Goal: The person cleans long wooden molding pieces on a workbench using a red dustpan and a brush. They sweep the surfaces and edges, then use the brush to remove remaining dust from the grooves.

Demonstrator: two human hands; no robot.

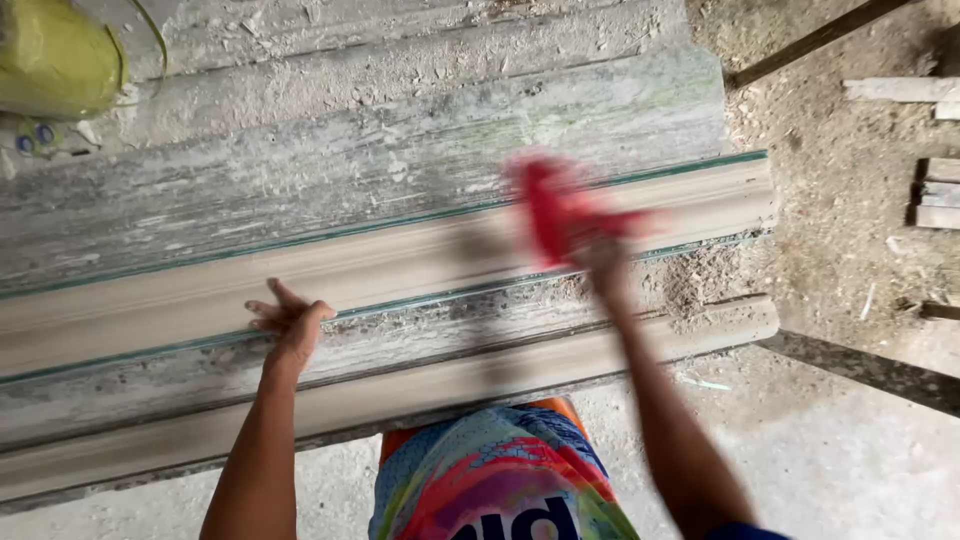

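From my feed, the left hand (290, 325) presses flat, fingers spread, on the long wooden moulding (400, 270) across the worktop. Beyond, right hand (600, 262), fingers clamped on a blurred red cloth (560, 205), looks mid-wipe; next needs steady strokes along it.

Woodworking yard, stacked mouldings (400, 260), sawdust-strewn ground (850, 230), offcuts (940, 190)

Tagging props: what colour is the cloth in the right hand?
Red cloth, motion-blurred, in the right hand; head view.
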